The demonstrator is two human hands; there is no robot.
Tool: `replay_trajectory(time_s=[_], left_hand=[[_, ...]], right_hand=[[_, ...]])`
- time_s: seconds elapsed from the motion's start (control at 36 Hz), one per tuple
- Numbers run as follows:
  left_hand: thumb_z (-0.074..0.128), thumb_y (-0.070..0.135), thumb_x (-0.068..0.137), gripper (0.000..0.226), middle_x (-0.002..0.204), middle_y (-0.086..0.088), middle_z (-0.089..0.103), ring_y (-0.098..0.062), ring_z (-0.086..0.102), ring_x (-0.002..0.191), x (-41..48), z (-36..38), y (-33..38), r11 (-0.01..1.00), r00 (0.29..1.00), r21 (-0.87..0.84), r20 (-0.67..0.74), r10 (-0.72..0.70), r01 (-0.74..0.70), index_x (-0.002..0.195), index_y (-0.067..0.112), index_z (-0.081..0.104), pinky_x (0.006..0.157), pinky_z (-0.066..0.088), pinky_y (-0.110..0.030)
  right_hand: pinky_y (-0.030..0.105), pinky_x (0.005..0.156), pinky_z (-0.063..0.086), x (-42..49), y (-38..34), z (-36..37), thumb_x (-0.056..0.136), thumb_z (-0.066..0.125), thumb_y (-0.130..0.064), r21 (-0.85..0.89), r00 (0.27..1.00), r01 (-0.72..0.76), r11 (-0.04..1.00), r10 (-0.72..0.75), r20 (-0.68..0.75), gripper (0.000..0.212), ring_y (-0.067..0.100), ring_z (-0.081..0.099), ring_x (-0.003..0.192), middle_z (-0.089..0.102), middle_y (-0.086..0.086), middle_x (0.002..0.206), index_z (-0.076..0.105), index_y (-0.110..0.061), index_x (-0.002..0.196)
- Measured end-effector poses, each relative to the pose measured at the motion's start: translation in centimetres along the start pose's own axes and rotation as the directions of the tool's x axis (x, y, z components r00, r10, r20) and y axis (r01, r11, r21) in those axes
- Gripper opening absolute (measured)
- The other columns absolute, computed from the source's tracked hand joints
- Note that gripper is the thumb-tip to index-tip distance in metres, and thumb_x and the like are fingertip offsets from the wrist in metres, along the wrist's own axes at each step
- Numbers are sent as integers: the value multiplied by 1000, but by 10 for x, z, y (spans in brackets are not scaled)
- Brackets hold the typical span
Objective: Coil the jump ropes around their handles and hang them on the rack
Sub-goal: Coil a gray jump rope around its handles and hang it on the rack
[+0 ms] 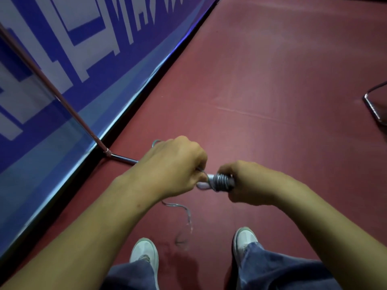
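My right hand grips the white jump rope handles, which lie level at waist height. Several turns of thin clear grey rope are wound tightly around them just left of my fingers. My left hand is closed on the rope right at the handles' free end. A loose length of the rope hangs below my left wrist and trails down to the red floor between my shoes. A short loop of it shows above my left knuckles. The rack's chrome pole slants down at the left to its foot bar.
A blue and white banner wall runs along the left with a dark base strip. The floor is red sports matting. Another metal frame foot juts in at the right edge. My white shoes stand at the bottom.
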State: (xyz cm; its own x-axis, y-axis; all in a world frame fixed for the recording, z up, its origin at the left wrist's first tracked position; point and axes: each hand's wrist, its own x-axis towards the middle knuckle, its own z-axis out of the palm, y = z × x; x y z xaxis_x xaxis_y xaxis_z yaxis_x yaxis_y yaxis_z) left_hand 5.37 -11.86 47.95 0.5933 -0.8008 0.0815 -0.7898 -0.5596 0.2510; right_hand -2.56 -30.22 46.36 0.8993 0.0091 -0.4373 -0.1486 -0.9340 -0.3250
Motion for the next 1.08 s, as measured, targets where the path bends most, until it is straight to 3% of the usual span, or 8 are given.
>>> replay_trajectory(time_s=[0.11,0.25,0.36,0.44,0.56,0.67,0.81,1.08], left_hand=[[83,33,79,12,70,8,72,-11,68,68,1,0,-14,963,999,-266,3,52,-49,79,22,77,63,55,-36],[83,7,78,17,66,3,71,-5,61,63,0,2,-29,712,993,-692,106,-60,117,71,21,78,64,49,-25],[80,2,79,19,67,-3,67,-11,57,62,-2,4,-34,500,985,-850,119,-122,164,70,18,77,57,47,-23],[77,13,86,24,56,-6,53,-19,42,55,-3,9,-37,453,980,-872,132,-149,187,63,20,73,53,35,-30],[59,38,98,33,50,0,47,-17,38,49,-2,17,-25,491,964,-830,222,-149,266,83,16,78,52,32,-28],[56,34,101,21,59,7,53,-10,46,54,2,20,-14,664,968,-707,218,-123,243,102,25,75,56,41,-29],[57,30,100,33,57,1,46,-17,38,55,2,17,-12,903,979,-383,119,-163,197,73,10,55,56,38,-37],[52,41,98,29,70,-3,53,-36,61,73,1,9,-2,999,1000,30,10,-17,16,78,21,52,62,48,-40]], right_hand=[[35,59,45,-10,-5,2,78,67,-10,45,980,168,985,-171,97,30,17,54,68,57,-6,71,57,-36,88],[32,50,42,-20,-11,-5,82,72,-5,464,942,217,859,-308,130,27,13,49,52,55,-5,61,65,-31,84],[27,42,37,-25,-17,-20,84,72,1,654,948,247,715,-319,-10,20,18,43,45,54,5,56,70,-16,94],[23,41,32,-26,-15,-27,85,72,4,773,958,258,580,-260,-124,25,17,39,43,51,11,58,73,-17,99],[25,45,25,-24,-15,-27,84,78,-9,828,965,262,497,-132,-226,14,15,35,43,53,6,58,69,-16,92],[26,46,25,-16,-7,-25,91,66,2,871,955,243,427,51,-292,49,13,41,43,55,5,59,58,-32,125],[18,40,34,-5,6,-13,84,64,3,649,896,235,724,96,-433,47,6,43,45,55,-14,55,67,-33,116],[35,57,49,2,21,3,77,65,-8,358,949,88,930,31,-313,46,13,54,60,65,-4,75,64,-48,99]])
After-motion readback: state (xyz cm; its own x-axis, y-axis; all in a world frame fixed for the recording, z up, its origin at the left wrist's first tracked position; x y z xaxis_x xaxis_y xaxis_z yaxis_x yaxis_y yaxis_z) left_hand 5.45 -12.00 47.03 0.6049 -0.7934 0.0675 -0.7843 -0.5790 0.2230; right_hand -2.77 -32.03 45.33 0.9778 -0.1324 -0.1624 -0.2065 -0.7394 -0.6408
